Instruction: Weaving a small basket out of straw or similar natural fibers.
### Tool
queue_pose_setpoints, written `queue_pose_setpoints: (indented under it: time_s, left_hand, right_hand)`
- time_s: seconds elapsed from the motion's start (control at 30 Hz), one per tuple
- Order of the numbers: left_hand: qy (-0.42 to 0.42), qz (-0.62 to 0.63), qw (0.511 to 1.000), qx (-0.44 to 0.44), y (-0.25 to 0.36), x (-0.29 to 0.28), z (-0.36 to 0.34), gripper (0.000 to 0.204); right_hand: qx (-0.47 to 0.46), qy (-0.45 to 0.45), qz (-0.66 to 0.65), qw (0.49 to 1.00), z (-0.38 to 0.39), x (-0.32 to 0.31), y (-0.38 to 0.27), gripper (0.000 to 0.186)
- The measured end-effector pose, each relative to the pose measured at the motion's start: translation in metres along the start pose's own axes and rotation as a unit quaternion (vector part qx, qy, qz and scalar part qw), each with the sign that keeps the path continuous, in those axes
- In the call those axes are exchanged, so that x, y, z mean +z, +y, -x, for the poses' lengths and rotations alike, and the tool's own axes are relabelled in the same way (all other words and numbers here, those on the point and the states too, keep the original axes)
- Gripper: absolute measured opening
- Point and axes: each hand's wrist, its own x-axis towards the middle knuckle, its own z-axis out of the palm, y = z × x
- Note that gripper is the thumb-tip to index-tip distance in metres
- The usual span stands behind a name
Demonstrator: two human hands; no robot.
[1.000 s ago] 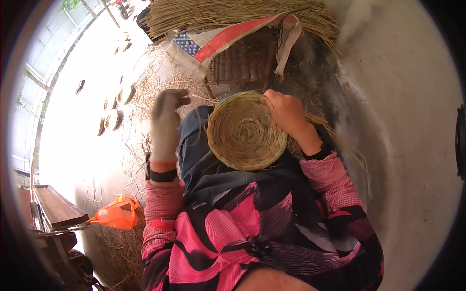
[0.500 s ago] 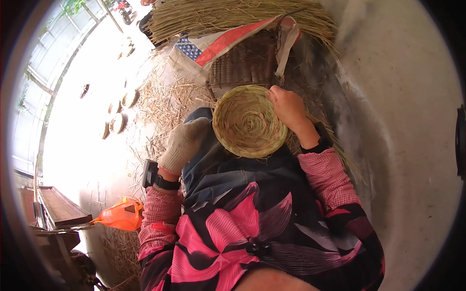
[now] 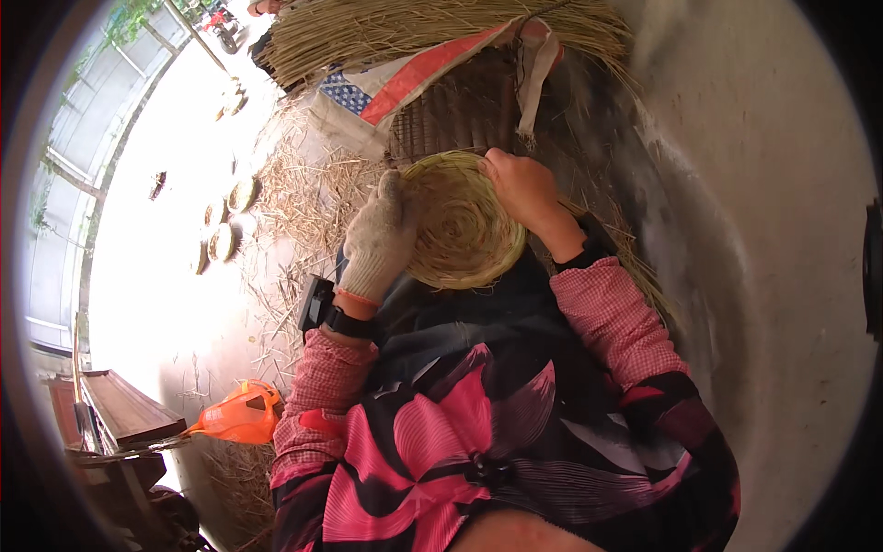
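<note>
Starting at the left of the view, a dark wooden bench (image 3: pixel 129 414) sits at the lower edge, with an orange plastic container (image 3: pixel 237 416) just beside it on the ground. Several small round woven discs (image 3: pixel 221 241) lie farther up on the sunlit floor, well apart from the person, and loose straw (image 3: pixel 303 202) is scattered between them and the person's lap.

The left hand (image 3: pixel 379 241) wears a cream knitted work glove, with a black band at the wrist. Its fingers lie together, flat against the left rim of the round coiled straw basket (image 3: pixel 460 225) (only the back of the glove shows, so the grip underneath cannot be judged).

The basket rests over the lap, tilted toward the camera, between both hands. The bare right hand (image 3: pixel 520 189) grips the upper right rim, fingers curled and closed on the edge.

Behind the basket stand a dark woven basket (image 3: pixel 451 120) and a striped woven sack (image 3: pixel 414 78), beneath a long bundle of dried straw (image 3: pixel 414 28). A grey concrete wall (image 3: pixel 763 230) fills the right side.
</note>
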Motion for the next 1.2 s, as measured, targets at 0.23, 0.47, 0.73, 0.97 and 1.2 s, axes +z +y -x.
queue_pose_setpoints:
  time_s: [0.23,0.47,0.73,0.97,1.2]
  left_hand:
    - [-0.097,-0.064,0.989,-0.088,0.031,-0.011,-0.003,0.047]
    - [-0.043,-0.001,0.999,-0.021,-0.009,0.002,-0.022,0.045]
    - [-0.086,-0.009,0.994,-0.066,0.015,0.003,-0.038,0.040]
    - [-0.072,-0.035,0.993,-0.081,0.022,0.002,-0.035,0.035]
    - [-0.043,0.047,0.997,-0.053,0.018,-0.019,-0.014,0.042]
  right_hand:
    - [0.029,0.015,-0.009,0.999,0.001,0.022,0.012,0.027]
    - [-0.017,-0.012,0.006,1.000,-0.024,-0.008,0.008,0.029]
    - [-0.009,-0.028,0.042,0.999,-0.030,0.008,0.025,0.031]
    - [0.058,-0.044,0.008,0.997,-0.025,0.026,0.026,0.029]
    - [-0.057,-0.025,-0.069,0.996,-0.023,0.004,0.025,0.032]
